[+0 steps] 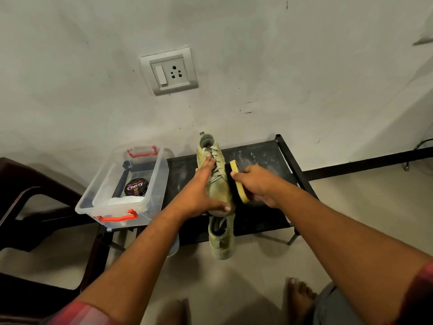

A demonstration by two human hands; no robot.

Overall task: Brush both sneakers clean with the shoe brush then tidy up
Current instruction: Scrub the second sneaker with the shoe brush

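A pale green sneaker (219, 184) lies on the low black table (260, 158), heel toward the wall. My left hand (203, 184) grips it over the laces and toe. My right hand (255, 184) holds a yellow-backed shoe brush (237, 181) with its black bristles pressed against the sneaker's right side. The second green sneaker (221, 240) lies below the first, overhanging the table's front edge, heel toward me.
A clear plastic box (105, 202) with red clips stands on the table's left end, holding a tin of Cherry polish (136, 186) and a white cloth (126, 201). A dark chair (28, 198) stands at the left. A wall socket (169, 71) is above. My bare feet (298, 299) are on the tiled floor.
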